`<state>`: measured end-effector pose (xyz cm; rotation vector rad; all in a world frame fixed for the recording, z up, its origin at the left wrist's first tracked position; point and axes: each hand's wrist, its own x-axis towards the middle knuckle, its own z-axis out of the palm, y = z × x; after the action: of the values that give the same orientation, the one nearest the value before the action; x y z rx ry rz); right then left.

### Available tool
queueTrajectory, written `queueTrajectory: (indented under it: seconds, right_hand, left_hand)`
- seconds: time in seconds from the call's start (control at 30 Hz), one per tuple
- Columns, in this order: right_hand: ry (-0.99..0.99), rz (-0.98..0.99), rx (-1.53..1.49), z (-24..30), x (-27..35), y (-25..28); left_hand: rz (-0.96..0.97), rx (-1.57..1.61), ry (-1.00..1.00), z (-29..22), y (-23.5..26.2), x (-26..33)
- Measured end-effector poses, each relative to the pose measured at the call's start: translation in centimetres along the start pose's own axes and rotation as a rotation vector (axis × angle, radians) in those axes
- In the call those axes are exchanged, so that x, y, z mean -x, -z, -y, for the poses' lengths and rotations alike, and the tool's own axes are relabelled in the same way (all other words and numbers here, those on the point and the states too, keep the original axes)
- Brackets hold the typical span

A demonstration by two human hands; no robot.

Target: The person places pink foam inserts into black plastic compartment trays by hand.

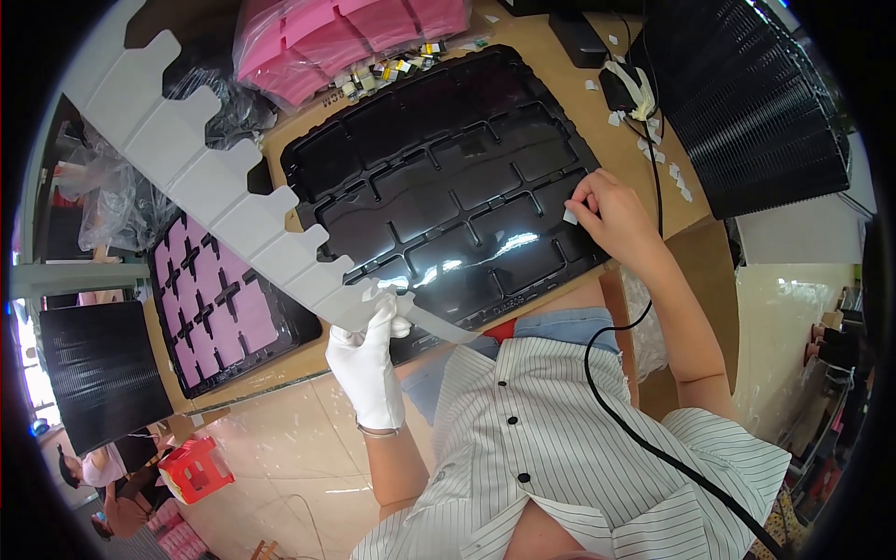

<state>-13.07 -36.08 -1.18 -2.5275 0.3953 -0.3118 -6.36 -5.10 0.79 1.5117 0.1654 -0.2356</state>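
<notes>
My left hand [366, 369], in a white glove, is closed on the lower end of a long pale grey notched strip [224, 191]. The strip rises to the upper left, with cross lines and tab-shaped cut-outs along one edge; a narrow end of it trails right past my fingers. My bare right hand [611, 222] pinches a small white piece [570, 216] over the right side of a black plastic tray [429, 210]. This shiny, shallow tray has moulded ridges and lies before me on the table, partly covered by the strip at its left.
A second black tray with pink lining [215, 308] lies at the left. Pink pieces in clear plastic [345, 42] and small yellow-and-white parts [392, 67] sit behind. Stacked black trays [742, 103] stand at right, near white scraps [653, 140]. A black cable [656, 196] runs past my right arm.
</notes>
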Motion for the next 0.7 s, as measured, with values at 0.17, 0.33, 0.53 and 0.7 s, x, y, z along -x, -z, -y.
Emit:
queueTrajectory:
  seconds: [0.17, 0.33, 0.53, 0.7]
  right_hand:
    - [0.069, -0.039, 0.024, -0.3, 0.4, -0.2]
    - [0.219, 0.224, -0.414, -1.4, 2.4, 2.3]
    - [-0.198, -0.301, -1.521, -12.4, 12.0, 5.5]
    - [-1.147, -0.441, -0.598, -30.6, 24.5, -9.7]
  left_hand:
    - [-0.003, 0.038, -0.019, -0.2, -0.5, 0.3]
    - [-0.010, 0.019, -0.024, 0.4, -0.1, 0.1]
    - [0.060, 0.001, -0.036, 1.1, 0.4, 0.4]
    - [0.168, -0.192, -0.078, 1.0, 0.6, 1.6]
